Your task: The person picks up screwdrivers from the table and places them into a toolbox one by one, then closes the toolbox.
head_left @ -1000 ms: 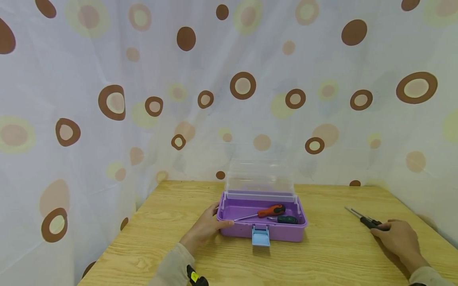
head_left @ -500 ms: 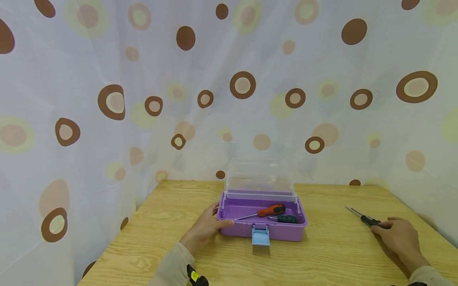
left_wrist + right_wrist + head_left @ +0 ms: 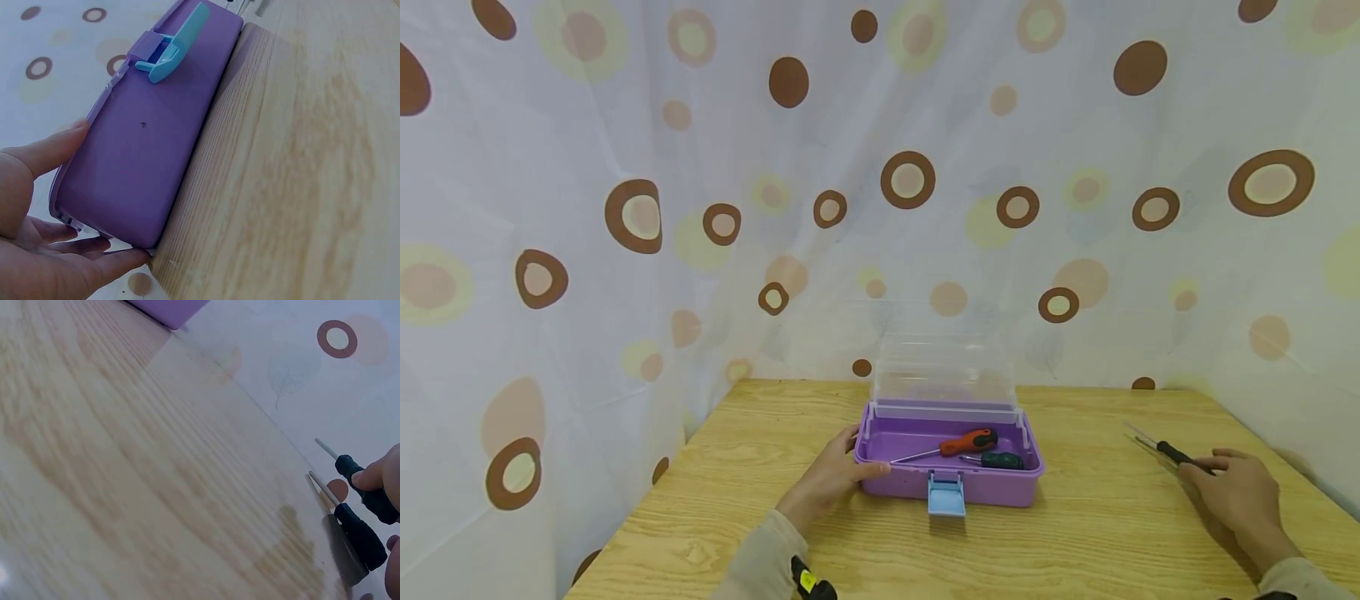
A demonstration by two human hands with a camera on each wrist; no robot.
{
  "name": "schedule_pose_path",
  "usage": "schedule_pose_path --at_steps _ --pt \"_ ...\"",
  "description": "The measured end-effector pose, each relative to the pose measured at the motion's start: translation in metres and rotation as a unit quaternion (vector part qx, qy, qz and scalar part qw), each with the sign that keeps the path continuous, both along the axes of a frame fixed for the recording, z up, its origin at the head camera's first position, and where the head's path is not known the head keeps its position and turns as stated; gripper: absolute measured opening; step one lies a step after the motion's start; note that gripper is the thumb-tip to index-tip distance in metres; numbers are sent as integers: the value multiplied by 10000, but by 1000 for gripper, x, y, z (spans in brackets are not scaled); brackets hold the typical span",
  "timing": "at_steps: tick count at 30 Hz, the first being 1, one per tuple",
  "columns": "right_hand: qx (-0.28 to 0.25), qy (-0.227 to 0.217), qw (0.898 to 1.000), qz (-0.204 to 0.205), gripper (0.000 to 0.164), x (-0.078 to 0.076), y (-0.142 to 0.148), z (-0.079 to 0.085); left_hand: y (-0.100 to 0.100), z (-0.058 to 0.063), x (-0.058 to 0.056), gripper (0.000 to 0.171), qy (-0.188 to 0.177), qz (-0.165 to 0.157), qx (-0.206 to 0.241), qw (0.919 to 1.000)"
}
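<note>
A purple toolbox (image 3: 992, 490) with a raised clear lid (image 3: 946, 371) stands mid-table. Inside lie an orange-handled screwdriver (image 3: 967, 442) and a shorter dark green one (image 3: 1002, 460). My left hand (image 3: 827, 479) holds the box's left end, thumb on the front rim, fingers around the side, as the left wrist view (image 3: 59, 250) also shows. Over at the right, my right hand (image 3: 1236, 500) pinches a black-handled screwdriver (image 3: 369, 490), its shaft pointing away to the left. Close below it in the right wrist view is a second dark-handled screwdriver (image 3: 360, 536), beside a dark shadow.
A light blue latch (image 3: 947, 496) hangs down at the box's front. The wood-grain table (image 3: 1075, 542) extends around the box. A spotted curtain (image 3: 820, 150) borders the table's back and sides.
My right hand has lifted the black-handled screwdriver slightly; its shaft has come apart from the other one, and the fingers have shifted a little. The left hand and toolbox have stayed in place.
</note>
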State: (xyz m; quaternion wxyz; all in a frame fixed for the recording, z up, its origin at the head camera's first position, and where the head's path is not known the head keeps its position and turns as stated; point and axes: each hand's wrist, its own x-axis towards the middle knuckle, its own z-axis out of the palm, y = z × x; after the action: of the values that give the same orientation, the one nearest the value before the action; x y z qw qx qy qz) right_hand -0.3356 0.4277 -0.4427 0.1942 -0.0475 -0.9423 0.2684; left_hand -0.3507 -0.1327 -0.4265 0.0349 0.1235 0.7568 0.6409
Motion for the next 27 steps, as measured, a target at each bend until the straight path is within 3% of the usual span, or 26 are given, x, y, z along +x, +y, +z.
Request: schedule_pose_path --at_steps 20,27 --pt "-1079 247 9936 -222 61 -3 -6 5 1 3 3 97 -26 -120 123 9998" --pt "-1045 659 9923 -111 58 1 -14 6 1 3 4 96 -43 -139 184 9997"
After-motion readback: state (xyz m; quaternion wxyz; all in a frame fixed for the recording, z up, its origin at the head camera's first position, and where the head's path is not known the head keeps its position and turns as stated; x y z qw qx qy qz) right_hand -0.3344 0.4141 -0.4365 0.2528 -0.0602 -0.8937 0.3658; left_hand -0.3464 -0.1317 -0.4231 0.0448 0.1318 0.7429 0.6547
